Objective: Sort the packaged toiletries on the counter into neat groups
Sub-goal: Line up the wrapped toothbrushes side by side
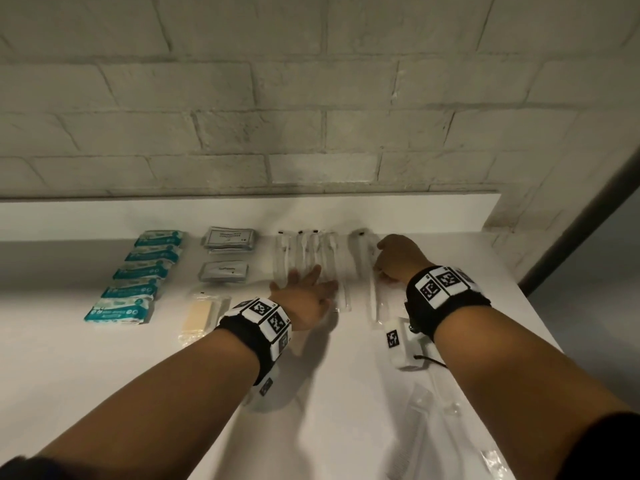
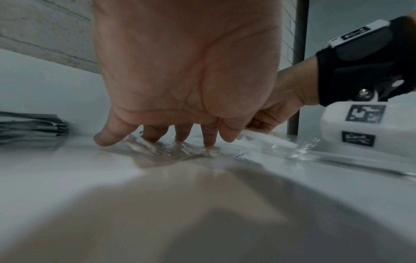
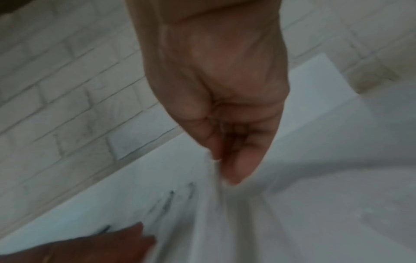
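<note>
Several clear-wrapped toothbrush packets (image 1: 304, 252) lie side by side at the back of the white counter (image 1: 104, 375). My left hand (image 1: 304, 289) lies flat on their near ends, its straight, spread fingers (image 2: 209, 140) pressing the crinkled wrappers (image 2: 157, 149). My right hand (image 1: 394, 258) is at the right end of the row and pinches one more clear toothbrush packet (image 1: 369, 271), which lies a little apart from the rest. The blurred right wrist view shows my right hand (image 3: 225, 142) with thumb and fingers closed on the wrapper (image 3: 213, 204).
A column of teal packets (image 1: 138, 271) sits at the left. A stack of grey sachets (image 1: 230, 239), one grey sachet (image 1: 223, 271) and a beige comb pack (image 1: 201, 313) lie beside it. More clear packets (image 1: 426, 427) lie near my right forearm. A brick wall (image 1: 311, 98) backs the counter.
</note>
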Available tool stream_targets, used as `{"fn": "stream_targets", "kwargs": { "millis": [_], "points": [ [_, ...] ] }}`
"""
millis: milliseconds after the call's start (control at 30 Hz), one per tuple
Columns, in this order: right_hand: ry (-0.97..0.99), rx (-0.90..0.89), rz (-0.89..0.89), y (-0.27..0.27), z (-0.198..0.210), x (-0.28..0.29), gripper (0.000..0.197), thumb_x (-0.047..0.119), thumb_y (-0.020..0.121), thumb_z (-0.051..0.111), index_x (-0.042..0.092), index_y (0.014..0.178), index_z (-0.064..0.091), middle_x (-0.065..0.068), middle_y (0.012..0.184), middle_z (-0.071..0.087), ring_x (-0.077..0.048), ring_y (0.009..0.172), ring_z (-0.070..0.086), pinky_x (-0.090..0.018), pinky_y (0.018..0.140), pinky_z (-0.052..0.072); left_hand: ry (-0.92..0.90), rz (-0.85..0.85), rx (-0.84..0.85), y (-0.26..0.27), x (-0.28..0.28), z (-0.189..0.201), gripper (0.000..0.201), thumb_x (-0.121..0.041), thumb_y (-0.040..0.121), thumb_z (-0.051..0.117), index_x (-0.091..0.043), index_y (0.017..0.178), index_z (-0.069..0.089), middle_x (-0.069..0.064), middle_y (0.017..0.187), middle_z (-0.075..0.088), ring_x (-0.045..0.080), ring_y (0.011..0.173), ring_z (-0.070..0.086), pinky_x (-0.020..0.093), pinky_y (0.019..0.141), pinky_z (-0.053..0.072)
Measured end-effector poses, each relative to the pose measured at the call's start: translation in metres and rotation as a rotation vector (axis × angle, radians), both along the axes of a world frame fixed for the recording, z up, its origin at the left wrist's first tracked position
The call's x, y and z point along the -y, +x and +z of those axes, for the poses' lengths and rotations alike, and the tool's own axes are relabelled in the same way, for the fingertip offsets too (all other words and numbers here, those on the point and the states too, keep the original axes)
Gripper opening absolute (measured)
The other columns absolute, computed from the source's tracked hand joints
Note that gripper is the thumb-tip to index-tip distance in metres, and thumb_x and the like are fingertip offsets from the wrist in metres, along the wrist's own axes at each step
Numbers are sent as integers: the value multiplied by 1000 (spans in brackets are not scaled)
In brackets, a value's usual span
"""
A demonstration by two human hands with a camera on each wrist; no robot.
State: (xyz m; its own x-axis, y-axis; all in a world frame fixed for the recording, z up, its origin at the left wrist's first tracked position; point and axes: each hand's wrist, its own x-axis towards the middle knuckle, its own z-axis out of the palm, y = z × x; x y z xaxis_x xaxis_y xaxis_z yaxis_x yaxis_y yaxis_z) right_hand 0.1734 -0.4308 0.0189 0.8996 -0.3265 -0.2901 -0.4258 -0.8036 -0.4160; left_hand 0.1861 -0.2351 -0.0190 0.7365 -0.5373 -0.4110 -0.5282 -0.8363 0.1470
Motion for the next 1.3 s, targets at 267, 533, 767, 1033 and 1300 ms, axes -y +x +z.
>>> {"fn": "stream_targets", "kwargs": {
  "millis": [267, 533, 767, 1033, 1300],
  "points": [
    [-226, -24, 180, -8, -8, -1, 37, 18, 94, 46, 10, 129, 57, -9, 134, 55, -26, 124, 51, -32, 102, 41, -1, -20, 17, 3, 0, -2, 51, -44, 101, 25, -42, 150, 15, -2, 162, -7, 40, 146, -9, 63, 114, -4],
    [-326, -110, 520, -5, -18, -21, 55, 28, 92, 56, 10, 141, 41, -10, 141, 49, -27, 124, 51, -33, 100, 42, -134, 146, 45, 15, -2, -7, 78, -50, 97, 37, -17, 153, -5, 9, 160, -19, 34, 147, -12, 49, 118, 1],
    [-354, -131, 530, 0, -19, -18, 58, 24, 92, 56, 9, 144, 35, -10, 138, 51, -27, 121, 52, -33, 97, 43, -107, 159, 25, 35, -9, -10, 89, -62, 92, 38, -9, 153, 0, 13, 162, -4, 31, 149, 0, 46, 120, 8],
    [-253, -135, 457, -1, -22, -11, 73, 23, 88, 62, 17, 151, 26, -5, 150, 41, -25, 131, 45, -33, 106, 39, -173, 197, 32, 35, -11, -13, 92, -63, 89, 44, -18, 154, -2, 11, 161, -15, 34, 148, -1, 44, 120, 11],
    [-245, -178, 394, 5, -21, -22, 69, 18, 92, 54, 15, 152, 20, -6, 153, 34, -25, 136, 40, -33, 107, 36, -181, 183, 29, 40, -9, -14, 92, -61, 89, 46, -20, 153, -6, 10, 161, -12, 31, 149, -1, 43, 120, 11]
  ]
}}
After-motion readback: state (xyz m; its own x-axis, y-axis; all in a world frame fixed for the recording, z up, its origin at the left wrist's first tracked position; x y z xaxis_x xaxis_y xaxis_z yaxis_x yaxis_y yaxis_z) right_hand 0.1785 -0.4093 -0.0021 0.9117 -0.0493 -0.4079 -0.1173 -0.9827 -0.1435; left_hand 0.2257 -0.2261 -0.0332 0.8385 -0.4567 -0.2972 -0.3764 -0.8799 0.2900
